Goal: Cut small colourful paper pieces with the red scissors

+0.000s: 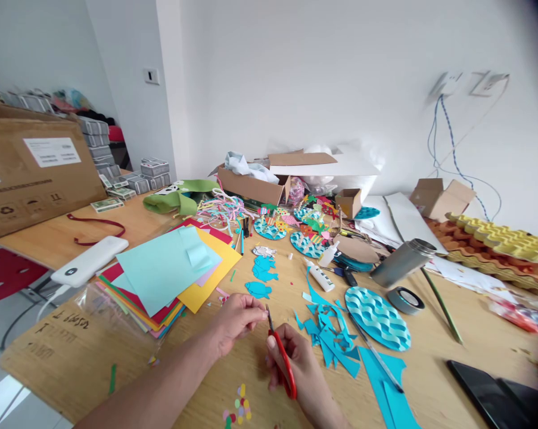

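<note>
My right hand [291,360] is closed around the red handles of a pair of scissors [283,351], whose dark blades point up and away. Just left of the blade tips, my left hand [239,319] is pinched shut; what it holds, if anything, is too small to make out. Beyond my hands lie blue paper fish [258,290] and a patterned fish [264,251]. Blue paper scraps [331,333] are heaped on the right, beside a wavy blue oval [378,318]. Small coloured paper dots [242,405] lie near the front.
Coloured paper sheets [161,268] and a white power bank [90,260] are on the left. To the right are a glue bottle [321,277], a tape roll [405,300], a metal flask [403,262] and a black phone [487,393]. Boxes and craft pieces line the back.
</note>
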A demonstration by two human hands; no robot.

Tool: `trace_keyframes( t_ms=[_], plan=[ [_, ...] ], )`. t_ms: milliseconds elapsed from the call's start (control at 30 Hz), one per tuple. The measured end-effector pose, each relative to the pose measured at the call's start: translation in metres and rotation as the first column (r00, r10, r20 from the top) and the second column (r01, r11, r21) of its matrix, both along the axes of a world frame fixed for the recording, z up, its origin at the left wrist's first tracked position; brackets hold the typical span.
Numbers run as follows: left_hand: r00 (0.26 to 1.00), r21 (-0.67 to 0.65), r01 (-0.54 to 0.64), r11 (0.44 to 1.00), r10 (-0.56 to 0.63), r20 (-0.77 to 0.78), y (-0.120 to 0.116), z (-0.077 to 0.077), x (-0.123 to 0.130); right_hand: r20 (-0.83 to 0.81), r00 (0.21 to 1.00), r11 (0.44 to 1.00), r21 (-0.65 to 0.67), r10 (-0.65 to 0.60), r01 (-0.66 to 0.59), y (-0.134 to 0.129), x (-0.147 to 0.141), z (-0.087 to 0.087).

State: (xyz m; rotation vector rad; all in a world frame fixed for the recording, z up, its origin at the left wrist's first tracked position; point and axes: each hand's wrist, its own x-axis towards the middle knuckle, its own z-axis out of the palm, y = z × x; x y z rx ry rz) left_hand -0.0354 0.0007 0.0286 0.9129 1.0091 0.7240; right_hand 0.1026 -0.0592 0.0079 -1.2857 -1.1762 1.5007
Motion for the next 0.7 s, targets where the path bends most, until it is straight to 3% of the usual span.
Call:
trace_keyframes(
  t_ms=[700],
  plan=[
    [1.000, -0.013, -0.005, 1.000, 0.005, 0.011, 0.0011, -0.0001, -0.0007, -0.017, 1.000, 1.000, 0.014, 0.005, -0.005, 0.0006, -0.0001, -0.0020]
  ],
)
